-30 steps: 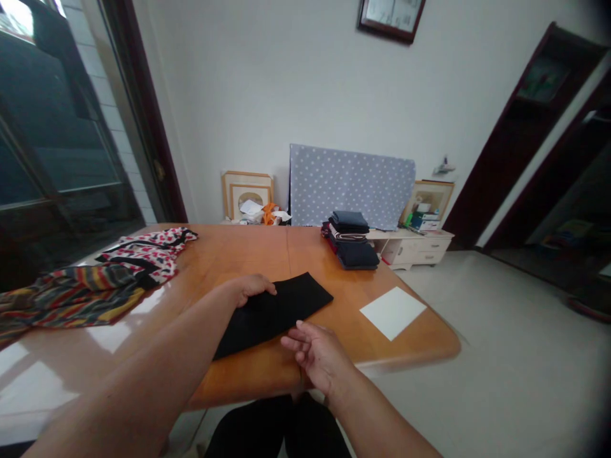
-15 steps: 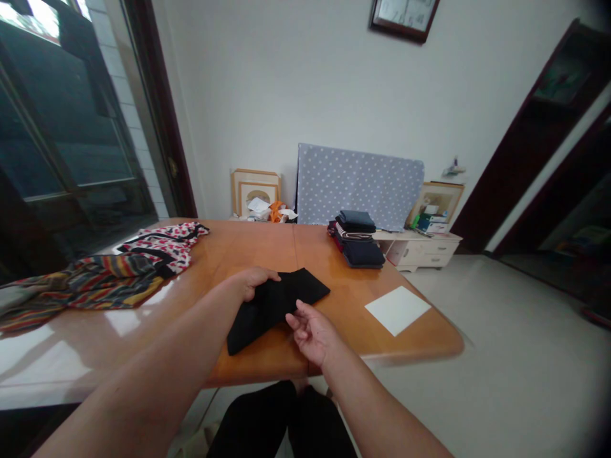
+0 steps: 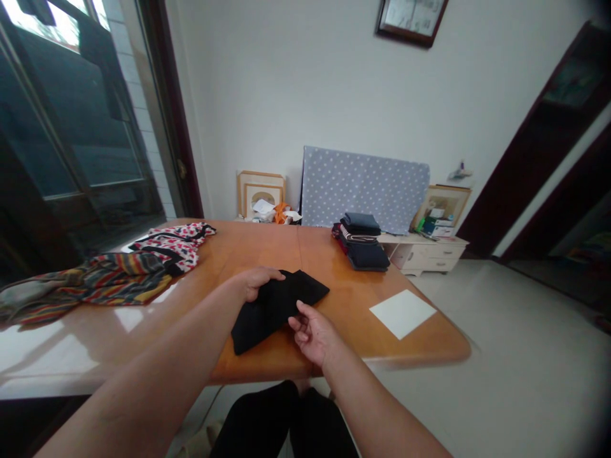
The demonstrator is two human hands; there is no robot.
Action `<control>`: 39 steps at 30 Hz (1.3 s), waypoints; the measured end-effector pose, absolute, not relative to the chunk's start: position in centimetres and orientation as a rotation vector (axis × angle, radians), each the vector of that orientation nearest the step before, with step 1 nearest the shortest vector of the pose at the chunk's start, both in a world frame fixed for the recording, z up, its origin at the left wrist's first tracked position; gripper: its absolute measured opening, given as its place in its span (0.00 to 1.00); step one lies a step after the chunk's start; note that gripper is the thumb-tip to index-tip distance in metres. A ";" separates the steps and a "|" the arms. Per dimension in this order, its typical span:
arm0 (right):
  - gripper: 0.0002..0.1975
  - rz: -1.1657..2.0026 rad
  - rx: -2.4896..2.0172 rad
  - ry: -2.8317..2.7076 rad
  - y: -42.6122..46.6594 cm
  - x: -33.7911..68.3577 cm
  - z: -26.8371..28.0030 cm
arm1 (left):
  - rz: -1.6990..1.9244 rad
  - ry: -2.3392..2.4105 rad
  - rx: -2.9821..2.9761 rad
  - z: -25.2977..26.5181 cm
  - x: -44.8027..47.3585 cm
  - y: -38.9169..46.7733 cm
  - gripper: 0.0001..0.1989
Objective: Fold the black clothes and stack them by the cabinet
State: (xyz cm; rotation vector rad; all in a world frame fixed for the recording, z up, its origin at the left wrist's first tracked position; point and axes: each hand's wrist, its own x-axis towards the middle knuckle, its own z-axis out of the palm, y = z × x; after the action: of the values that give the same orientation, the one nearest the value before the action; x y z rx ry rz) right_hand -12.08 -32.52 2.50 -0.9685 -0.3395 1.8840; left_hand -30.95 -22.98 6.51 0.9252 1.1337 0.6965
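A folded black garment [image 3: 272, 312] lies on the near part of the wooden table, its right end fanning out to a corner. My left hand [image 3: 258, 282] grips its upper left edge, thumb lying over the cloth and the other fingers mostly hidden. At the near right edge, my right hand [image 3: 312, 334] is turned palm up with curled fingers, pinching the cloth at its border. What kind of garment it is cannot be told.
Patterned clothes [image 3: 143, 264] lie loosely at the table's left. A stack of folded clothes [image 3: 363, 245] stands at the back right, with a white sheet [image 3: 402, 313] nearer the right edge. Beyond the table [image 3: 248, 245] are a dotted cloth cover [image 3: 363, 184] and a white cabinet [image 3: 432, 256].
The view has shifted slightly, so the surroundings sit a little further right. Both hands keep their places on the black garment, with hardly any movement of the cloth.
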 end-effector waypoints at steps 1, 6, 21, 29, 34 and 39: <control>0.08 1.848 -0.954 -0.342 -32.5 -12.0 2.5 | 0.713 1.116 0.936 6.7 -30.9 -23.1 0.22; 0.14 1.607 -0.895 -0.543 -32.2 -10.9 4.5 | 0.848 0.944 1.068 9.1 -30.7 -24.0 0.42; 0.14 1.124 -0.910 -1.143 -31.6 -6.4 9.8 | 0.997 1.013 1.879 13.9 -27.4 -28.8 0.31; 0.16 1.051 -0.843 -1.316 -32.1 -5.6 9.9 | 1.107 1.194 2.299 13.8 -26.4 -29.4 0.27; 0.14 0.776 -0.991 -1.409 -32.3 -4.6 10.0 | 1.059 1.324 2.534 14.0 -26.7 -30.0 0.19; 0.11 0.474 -1.014 -1.443 -32.7 -3.7 10.8 | 1.092 1.439 2.686 15.3 -26.5 -31.3 0.15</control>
State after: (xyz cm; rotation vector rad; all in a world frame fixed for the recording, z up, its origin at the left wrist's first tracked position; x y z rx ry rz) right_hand -3.71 -32.68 10.81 -1.0141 -1.4434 0.4741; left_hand -26.47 -31.31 15.33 2.6857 1.4387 1.0920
